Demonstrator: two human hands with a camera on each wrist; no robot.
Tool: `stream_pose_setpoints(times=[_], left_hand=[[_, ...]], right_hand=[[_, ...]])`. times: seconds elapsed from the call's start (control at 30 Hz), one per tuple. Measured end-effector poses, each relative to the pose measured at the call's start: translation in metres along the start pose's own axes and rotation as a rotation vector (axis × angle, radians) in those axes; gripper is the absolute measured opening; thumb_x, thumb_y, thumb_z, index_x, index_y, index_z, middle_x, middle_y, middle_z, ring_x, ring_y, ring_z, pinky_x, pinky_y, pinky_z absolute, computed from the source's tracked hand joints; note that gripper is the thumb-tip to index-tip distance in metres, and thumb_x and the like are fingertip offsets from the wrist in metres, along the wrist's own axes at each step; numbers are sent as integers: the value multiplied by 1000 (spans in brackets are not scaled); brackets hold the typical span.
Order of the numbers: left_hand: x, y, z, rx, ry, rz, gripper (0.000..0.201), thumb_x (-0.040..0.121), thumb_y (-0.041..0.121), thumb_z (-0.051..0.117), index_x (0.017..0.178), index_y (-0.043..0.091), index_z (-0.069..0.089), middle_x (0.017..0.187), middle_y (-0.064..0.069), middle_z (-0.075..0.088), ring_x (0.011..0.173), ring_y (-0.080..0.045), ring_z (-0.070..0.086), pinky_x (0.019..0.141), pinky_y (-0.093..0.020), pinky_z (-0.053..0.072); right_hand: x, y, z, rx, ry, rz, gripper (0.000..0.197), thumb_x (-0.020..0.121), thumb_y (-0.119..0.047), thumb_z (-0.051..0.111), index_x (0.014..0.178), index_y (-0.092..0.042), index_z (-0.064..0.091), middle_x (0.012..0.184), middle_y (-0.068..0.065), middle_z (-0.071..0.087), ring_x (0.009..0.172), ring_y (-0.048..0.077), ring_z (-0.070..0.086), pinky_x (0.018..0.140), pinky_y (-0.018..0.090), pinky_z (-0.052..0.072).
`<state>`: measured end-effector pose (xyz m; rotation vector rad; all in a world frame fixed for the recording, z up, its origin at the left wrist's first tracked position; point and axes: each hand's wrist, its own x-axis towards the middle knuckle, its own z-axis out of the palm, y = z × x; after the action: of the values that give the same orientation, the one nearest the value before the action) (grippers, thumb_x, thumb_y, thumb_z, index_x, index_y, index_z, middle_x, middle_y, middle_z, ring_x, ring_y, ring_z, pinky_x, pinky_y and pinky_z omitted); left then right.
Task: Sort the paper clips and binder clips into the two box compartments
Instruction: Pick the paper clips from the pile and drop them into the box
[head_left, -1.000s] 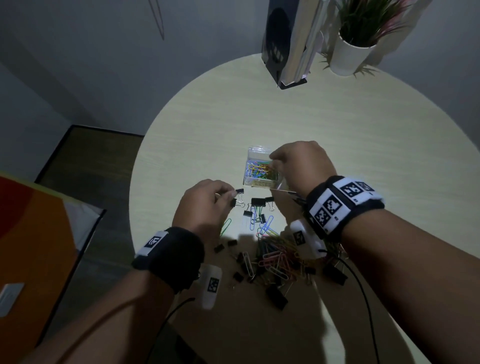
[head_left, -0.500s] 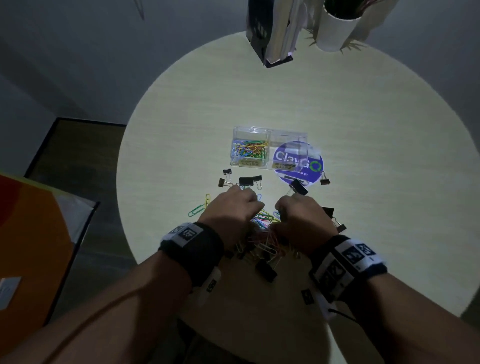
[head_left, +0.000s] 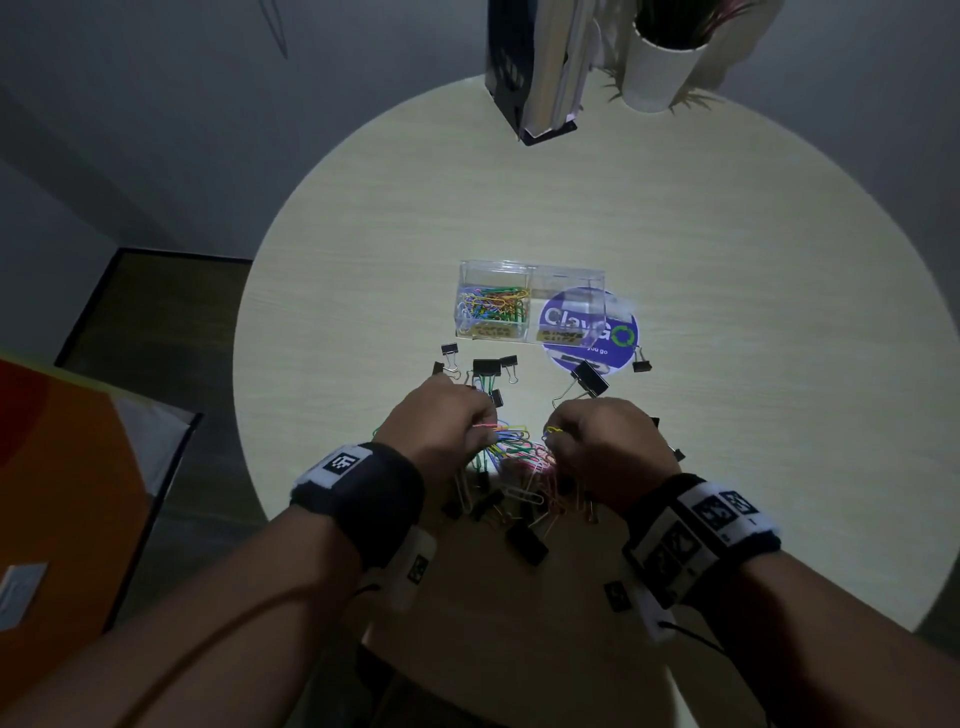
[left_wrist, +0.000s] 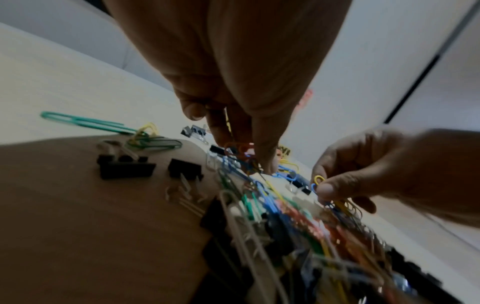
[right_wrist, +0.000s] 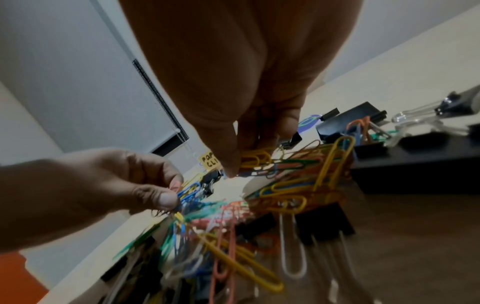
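A clear two-compartment box (head_left: 530, 275) stands mid-table; its left compartment holds coloured paper clips (head_left: 493, 306), the right one shows only the round purple sticker (head_left: 589, 332) beneath it. A mixed pile of paper clips (head_left: 519, 467) and black binder clips (head_left: 527, 543) lies near the front edge. My left hand (head_left: 441, 426) pinches a bunch of paper clips (right_wrist: 187, 195) over the pile. My right hand (head_left: 602, 436) pinches another bunch, mostly yellow (right_wrist: 257, 158). More binder clips (head_left: 488, 366) lie between the pile and the box.
A dark upright stand (head_left: 535, 67) and a white plant pot (head_left: 660, 67) sit at the table's far edge. An orange object (head_left: 62, 493) is on the left beyond the round table (head_left: 727, 312). A large binder clip (head_left: 589, 379) lies by the sticker.
Both hands have drawn back from the box to the pile near me and closed on paper clips. The right hand no longer covers the box.
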<state>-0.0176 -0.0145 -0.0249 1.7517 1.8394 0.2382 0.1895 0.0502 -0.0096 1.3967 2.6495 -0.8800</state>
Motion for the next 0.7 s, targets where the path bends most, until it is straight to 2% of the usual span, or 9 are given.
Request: stream_pose_setpoints(times=[0.07,0.13,0.2,0.27,0.33,0.43,0.5,0.57,0.7], left_hand=[[-5,0,-5,-106,34,-52,12,83,34,71,78,26,63,67,9,59,76,-17,54,64,-33,41],[-11,0,-12,-231,67,-126,12,81,33,73,77,24,65,67,6,64,71,-16,59,65,-33,46],[-17,0,-20,-373,130,-188,10,80,29,75,76,25,67,65,9,66,63,-11,59,61,-28,47],[-19,3,-31,-532,204,-245,10,80,21,77,75,24,69,64,10,67,56,-4,56,55,-19,46],[-17,9,-45,-700,296,-286,7,81,11,76,79,15,71,70,0,67,54,1,56,53,-9,43],[-9,20,-67,-971,375,-323,8,83,0,71,90,-4,67,75,-17,61,51,-3,55,48,-7,43],[0,24,-80,-1014,409,-318,12,85,-1,69,95,-7,66,72,-14,60,44,1,53,41,-9,40],[11,27,-92,-1013,448,-292,14,86,0,69,97,-7,66,68,-7,59,39,3,51,38,-10,38],[38,26,-108,-959,530,-245,11,85,4,71,95,-1,69,68,-1,62,45,5,53,41,-9,39]], right_hand=[[-1,-1,-7,119,16,96,11,86,-28,62,81,-20,68,75,-2,70,77,20,62,70,34,48],[-2,-3,-13,256,77,176,10,83,-28,66,75,-21,67,64,-6,68,67,12,62,66,32,50],[0,-6,-18,420,135,262,11,82,-24,70,72,-18,68,54,-8,64,53,7,57,60,28,47],[4,-10,-25,574,181,331,11,82,-20,73,74,-13,70,51,-6,60,47,6,51,53,25,43],[10,-12,-35,701,214,359,12,82,-18,75,76,-9,71,55,-3,59,45,6,45,51,20,40],[20,-19,-51,848,243,360,11,81,-15,77,76,-9,70,58,1,59,47,10,45,50,20,40],[25,-25,-61,919,267,353,9,81,-13,77,77,-10,71,62,4,62,47,13,47,51,23,41],[29,-30,-69,957,286,346,7,81,-11,77,79,-8,71,60,3,62,42,11,46,47,19,41],[39,-35,-79,992,317,325,4,83,-7,74,81,-6,71,60,3,61,37,5,46,42,14,41]])
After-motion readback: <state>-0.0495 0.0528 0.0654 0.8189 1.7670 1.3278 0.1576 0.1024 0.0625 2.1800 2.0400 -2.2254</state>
